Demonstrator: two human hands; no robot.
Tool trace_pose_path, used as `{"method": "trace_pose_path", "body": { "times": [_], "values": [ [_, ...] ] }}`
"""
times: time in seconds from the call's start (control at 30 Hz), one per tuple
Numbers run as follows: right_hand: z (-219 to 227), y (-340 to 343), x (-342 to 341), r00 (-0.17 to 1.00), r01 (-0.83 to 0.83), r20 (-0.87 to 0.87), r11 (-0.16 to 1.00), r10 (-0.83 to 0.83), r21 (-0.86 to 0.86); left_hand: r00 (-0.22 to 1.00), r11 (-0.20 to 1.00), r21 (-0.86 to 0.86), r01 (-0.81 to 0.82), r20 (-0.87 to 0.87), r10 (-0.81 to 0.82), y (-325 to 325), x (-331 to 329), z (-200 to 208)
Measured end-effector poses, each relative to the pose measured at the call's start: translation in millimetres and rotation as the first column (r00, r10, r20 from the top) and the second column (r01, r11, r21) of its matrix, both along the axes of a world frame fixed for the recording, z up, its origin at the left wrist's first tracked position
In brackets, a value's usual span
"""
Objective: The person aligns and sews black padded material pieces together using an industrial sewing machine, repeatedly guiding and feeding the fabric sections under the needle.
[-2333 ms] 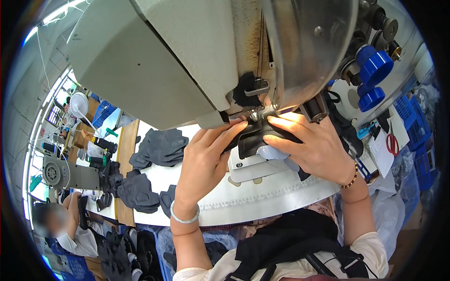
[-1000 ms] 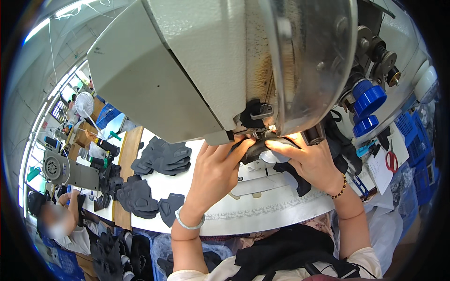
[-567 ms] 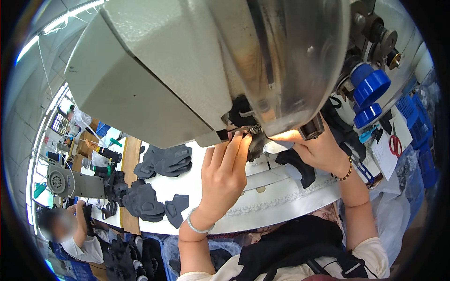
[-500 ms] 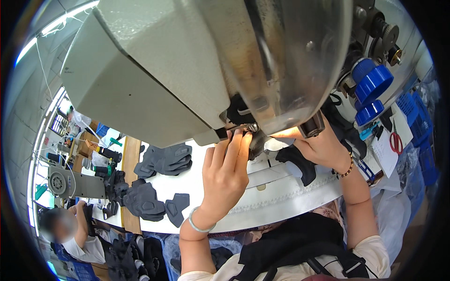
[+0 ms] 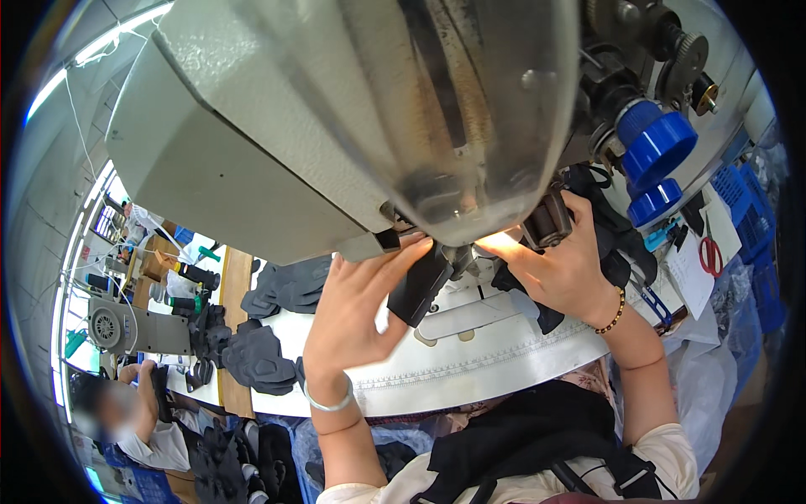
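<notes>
A sewing machine (image 5: pixel 252 168) with a clear guard (image 5: pixel 470 109) fills the upper view. Under its needle area, a small black fabric piece (image 5: pixel 420 286) stands tilted. My left hand (image 5: pixel 348 307) holds this piece, fingertips at its upper edge and thumb at its lower end. From the right, my right hand (image 5: pixel 567 273) reaches in with fingers stretched toward the presser foot (image 5: pixel 456 256); a dark machine part (image 5: pixel 548 220) partly covers them. Whether those fingertips touch the fabric cannot be seen. Below that hand lie more black pieces (image 5: pixel 550 321).
Stacks of dark padded pieces (image 5: pixel 260 357) lie left on the white table (image 5: pixel 478 361). Red-handled scissors (image 5: pixel 710 256), blue-handled snips (image 5: pixel 655 307) and paper (image 5: pixel 684 277) lie right. Blue knobs (image 5: pixel 659 151) jut from the machine. A co-worker (image 5: pixel 138 412) sits at far left.
My left hand has moved left and opened its grasp wider, and the black piece now shows between thumb and fingers. The right hand has shifted slightly left. The view has shifted a little against the machine.
</notes>
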State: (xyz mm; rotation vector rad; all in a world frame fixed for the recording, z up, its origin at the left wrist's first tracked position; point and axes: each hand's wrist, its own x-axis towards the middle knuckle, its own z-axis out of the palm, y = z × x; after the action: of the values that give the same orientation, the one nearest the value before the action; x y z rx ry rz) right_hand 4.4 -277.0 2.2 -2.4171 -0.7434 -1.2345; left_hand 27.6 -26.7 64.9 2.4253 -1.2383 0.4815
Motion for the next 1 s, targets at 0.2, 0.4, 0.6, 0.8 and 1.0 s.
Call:
{"method": "trace_pose_path", "body": {
  "times": [0.2,0.4,0.6,0.8,1.0],
  "values": [
    [8.8,0.8,1.5,1.000,-0.027,-0.004,0.997,0.028,0.070,0.993,0.983,-0.158,0.092,0.090,-0.078,2.2,14.8,-29.7],
    [0.2,-4.0,6.8,0.948,-0.222,-0.124,0.890,0.292,0.398,0.982,0.998,-0.060,0.016,0.190,-0.004,-5.9,5.2,-31.8],
    [-1.6,-6.0,9.2,0.920,-0.237,-0.183,0.864,0.347,0.445,0.995,0.994,-0.095,0.046,0.097,-0.037,-11.3,2.0,-27.5],
    [0.4,-6.3,11.5,0.952,-0.222,-0.132,0.919,0.276,0.326,0.993,0.994,-0.101,0.042,0.111,-0.030,-13.5,-0.2,-22.0],
    [4.8,-5.0,10.4,0.933,-0.192,-0.239,0.933,0.270,0.305,0.991,0.993,-0.104,0.054,0.127,-0.040,-14.5,-3.4,-19.6]
  ]
}}
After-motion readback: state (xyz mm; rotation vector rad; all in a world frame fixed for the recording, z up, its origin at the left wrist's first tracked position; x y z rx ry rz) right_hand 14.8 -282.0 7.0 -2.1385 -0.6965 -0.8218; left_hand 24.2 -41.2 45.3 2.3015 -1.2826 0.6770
